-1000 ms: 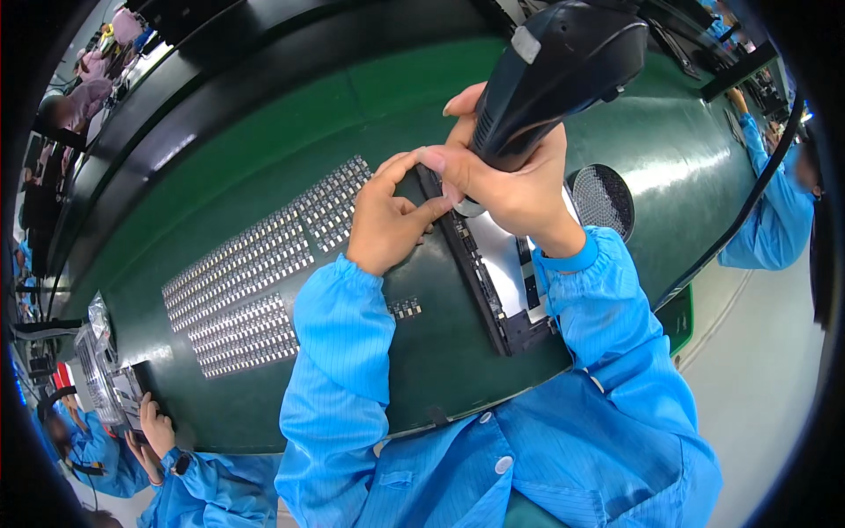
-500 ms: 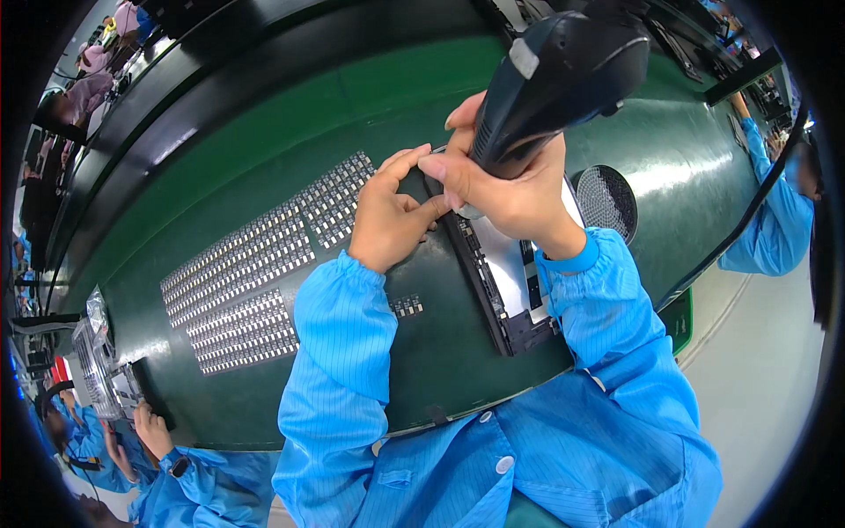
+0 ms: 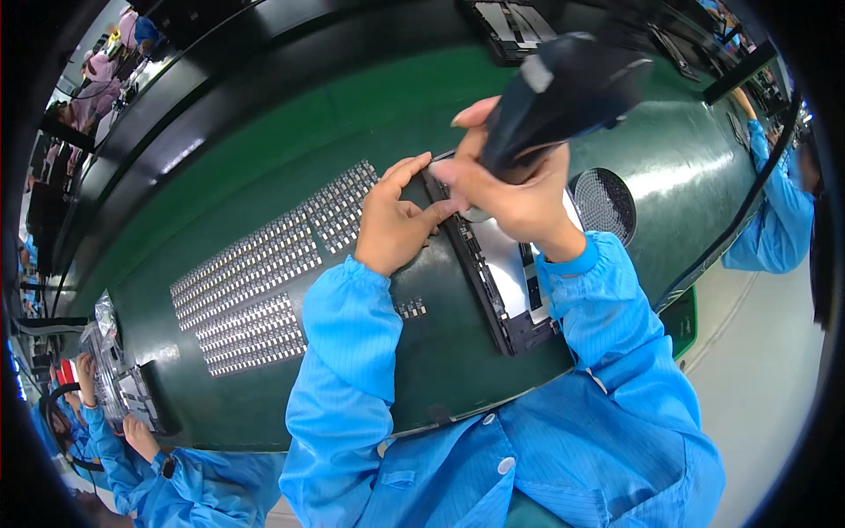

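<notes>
Green matting [image 3: 264,176] covers the long bench, and a flat black frame [image 3: 493,290] lies on it right in front of the person, with a shiny silver plate inside. Above the frame's top corner the right hand [image 3: 519,198] is wrapped tight around a fat black driver [image 3: 563,97] that points down. The left hand [image 3: 396,224] is curled, its fingertips pinching at the frame's top edge just beside the tool tip; whether it holds a tiny part I cannot tell. Rows of little silver parts [image 3: 255,282] lie near the left sleeve, and a round mesh dish [image 3: 603,202] sits just past the right wrist. I think the tip could slip and poke the fingers or scratch the plate, since they are so close. The sleeve could also sweep the little rows out of place
</notes>
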Tool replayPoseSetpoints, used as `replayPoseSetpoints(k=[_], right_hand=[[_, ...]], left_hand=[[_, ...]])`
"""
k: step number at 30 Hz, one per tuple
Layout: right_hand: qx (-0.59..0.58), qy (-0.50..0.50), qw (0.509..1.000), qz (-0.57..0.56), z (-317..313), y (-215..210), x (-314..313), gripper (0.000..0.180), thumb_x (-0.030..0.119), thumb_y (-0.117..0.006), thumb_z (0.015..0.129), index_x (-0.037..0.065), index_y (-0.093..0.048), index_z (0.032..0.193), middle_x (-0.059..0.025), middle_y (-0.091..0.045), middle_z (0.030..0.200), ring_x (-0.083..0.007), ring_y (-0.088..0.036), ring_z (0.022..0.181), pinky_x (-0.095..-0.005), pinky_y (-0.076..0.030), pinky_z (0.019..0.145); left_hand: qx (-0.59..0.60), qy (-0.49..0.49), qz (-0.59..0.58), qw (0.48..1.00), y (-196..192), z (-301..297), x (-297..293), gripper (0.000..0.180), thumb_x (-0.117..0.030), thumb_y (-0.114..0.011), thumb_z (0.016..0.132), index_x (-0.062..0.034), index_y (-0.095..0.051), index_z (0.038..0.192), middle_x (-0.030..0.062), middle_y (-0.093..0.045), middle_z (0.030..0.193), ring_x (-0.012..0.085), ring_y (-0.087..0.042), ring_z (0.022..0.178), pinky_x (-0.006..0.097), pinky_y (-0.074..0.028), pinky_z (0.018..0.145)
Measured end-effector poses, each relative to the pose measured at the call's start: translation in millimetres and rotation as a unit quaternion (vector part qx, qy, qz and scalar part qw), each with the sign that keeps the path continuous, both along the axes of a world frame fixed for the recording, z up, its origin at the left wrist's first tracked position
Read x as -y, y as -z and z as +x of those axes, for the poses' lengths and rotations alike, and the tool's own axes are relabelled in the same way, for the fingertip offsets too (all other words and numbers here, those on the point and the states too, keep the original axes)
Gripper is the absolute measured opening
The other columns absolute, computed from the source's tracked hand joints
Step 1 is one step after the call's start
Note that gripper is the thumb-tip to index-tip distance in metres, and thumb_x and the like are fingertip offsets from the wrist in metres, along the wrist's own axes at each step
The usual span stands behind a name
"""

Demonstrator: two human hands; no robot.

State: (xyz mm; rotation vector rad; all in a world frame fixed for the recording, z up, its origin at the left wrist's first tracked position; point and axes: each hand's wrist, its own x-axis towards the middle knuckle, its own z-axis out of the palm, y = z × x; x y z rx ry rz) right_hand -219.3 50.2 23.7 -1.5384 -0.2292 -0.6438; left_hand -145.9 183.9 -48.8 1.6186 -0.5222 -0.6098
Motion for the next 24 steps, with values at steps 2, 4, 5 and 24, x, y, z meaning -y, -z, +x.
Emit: replayPoseSetpoints(k=[2,4,5,24], right_hand=[[0.006,0.022,1.0,0.007,-6.3,-8.7,7.3,0.037,-0.009,-0.067,0.074,-0.003,-0.049,0.106,-0.0052,-0.059,0.063,-0.0096,-0.056,0.05,-0.0213,-0.042,0.045],[0.026,0.057,0.997,0.034,-12.1,-12.4,17.4,0.032,-0.007,-0.07,0.073,-0.004,-0.054,0.101,-0.003,-0.059,0.063,-0.0066,-0.055,0.052,-0.021,-0.042,0.044],[0.026,0.077,0.996,0.034,-18.6,-14.4,23.4,0.033,-0.008,-0.07,0.073,-0.004,-0.054,0.102,-0.0027,-0.058,0.063,-0.0067,-0.055,0.051,-0.0209,-0.042,0.045],[0.026,0.151,0.987,0.052,-88.1,5.1,90.3,0.038,-0.007,-0.068,0.075,-0.002,-0.049,0.107,-0.0028,-0.057,0.063,-0.0072,-0.053,0.052,-0.0202,-0.042,0.048]], left_hand=[[-0.004,-0.014,-0.018,1.0,-1.0,-3.0,0.2,0.06,0.003,-0.074,0.07,0.008,-0.047,0.123,0.015,-0.048,0.127,0.0116,-0.062,0.065,0.022,-0.05,0.052],[0.041,-0.033,-0.006,0.999,-3.6,-6.9,1.2,0.06,0.0,-0.075,0.07,0.0083,-0.047,0.123,0.0157,-0.051,0.124,0.0116,-0.062,0.064,0.022,-0.05,0.052],[0.118,-0.047,0.001,0.992,-6.3,-12.1,3.0,0.06,-0.002,-0.075,0.071,0.0074,-0.048,0.123,0.0156,-0.057,0.112,0.0119,-0.062,0.063,0.023,-0.05,0.052],[0.543,0.066,0.17,0.82,-22.0,-69.6,26.6,0.046,-0.017,-0.072,0.071,-0.0019,-0.057,0.112,0.0208,-0.053,0.12,0.0349,-0.049,0.117,0.049,-0.038,0.096]])
